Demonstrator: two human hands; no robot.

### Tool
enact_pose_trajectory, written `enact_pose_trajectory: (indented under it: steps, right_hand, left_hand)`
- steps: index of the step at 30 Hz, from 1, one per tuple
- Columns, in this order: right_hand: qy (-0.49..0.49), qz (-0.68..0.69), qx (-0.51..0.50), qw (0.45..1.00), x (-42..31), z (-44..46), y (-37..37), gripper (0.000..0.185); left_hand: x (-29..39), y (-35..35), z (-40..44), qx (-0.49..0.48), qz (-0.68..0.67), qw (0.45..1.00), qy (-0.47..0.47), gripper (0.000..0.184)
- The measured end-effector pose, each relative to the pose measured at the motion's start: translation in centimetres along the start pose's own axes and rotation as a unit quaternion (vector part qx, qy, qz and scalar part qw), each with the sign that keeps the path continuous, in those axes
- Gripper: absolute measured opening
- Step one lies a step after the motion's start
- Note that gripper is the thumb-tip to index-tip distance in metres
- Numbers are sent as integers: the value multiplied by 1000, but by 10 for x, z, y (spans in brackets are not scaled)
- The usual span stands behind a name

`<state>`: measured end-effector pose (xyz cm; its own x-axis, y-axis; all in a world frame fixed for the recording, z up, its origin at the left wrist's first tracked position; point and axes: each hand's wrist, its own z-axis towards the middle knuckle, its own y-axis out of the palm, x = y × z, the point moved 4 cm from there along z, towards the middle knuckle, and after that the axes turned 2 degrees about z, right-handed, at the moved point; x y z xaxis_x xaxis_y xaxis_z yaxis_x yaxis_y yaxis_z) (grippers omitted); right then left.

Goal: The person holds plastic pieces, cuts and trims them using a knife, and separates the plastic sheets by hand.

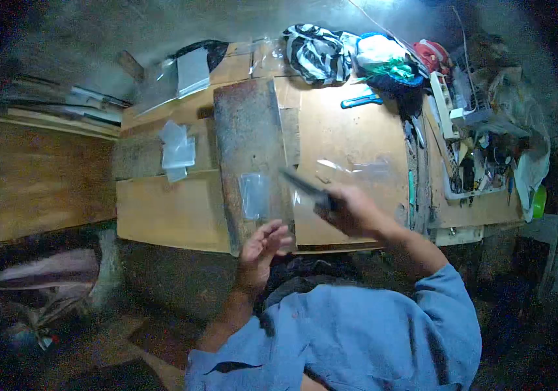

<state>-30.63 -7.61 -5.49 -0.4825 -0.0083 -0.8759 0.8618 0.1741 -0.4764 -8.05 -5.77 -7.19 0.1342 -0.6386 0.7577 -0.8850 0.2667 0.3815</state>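
Observation:
My right hand [356, 210] is closed round the black handle of a knife [302, 185], its dark blade pointing up and left over the right edge of a worn wooden board [248, 127]. On the near part of that board lies a small stack of clear plastic sheets or bags [253, 195]; I cannot tell which. Just below the stack is my left hand [266, 245], fingers apart and slightly bent, with nothing visible in it. Motion blurs both hands a little. More clear plastic pieces [178, 153] lie in a loose pile left of the board.
Cardboard [351, 140] covers the table, with clear plastic scraps [370, 168] on it. Toward the back lie a blue utility knife [361, 101], a striped bag [318, 55] and a white stack [193, 70]. A power strip [445, 104] and a tool tray [481, 189] stand at the right.

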Motion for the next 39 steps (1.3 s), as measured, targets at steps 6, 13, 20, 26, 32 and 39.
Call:
enact_pose_trajectory:
  steps: [6,13,20,26,32,39]
  right_hand:
    - [-62,-81,-102,989,-39,-44,31,22]
    - [2,-183,-207,961,-55,-63,41,30]
    - [-13,2,82,997,-58,-75,35,34]
    - [169,472,53,864,-53,-76,63,30]
    - [219,438,95,867,-45,-81,59,17]
    - [238,424,144,862,-36,-88,53,17]
  left_hand:
    - [-1,17,-13,-23,-57,998,20,60]
    - [-2,22,-25,-39,-126,991,-12,46]
    - [0,15,-28,17,-76,996,44,26]
    - [2,20,-30,32,-88,994,54,27]
    - [10,10,-38,60,25,998,7,23]
    - [14,4,-36,61,67,996,-6,23]
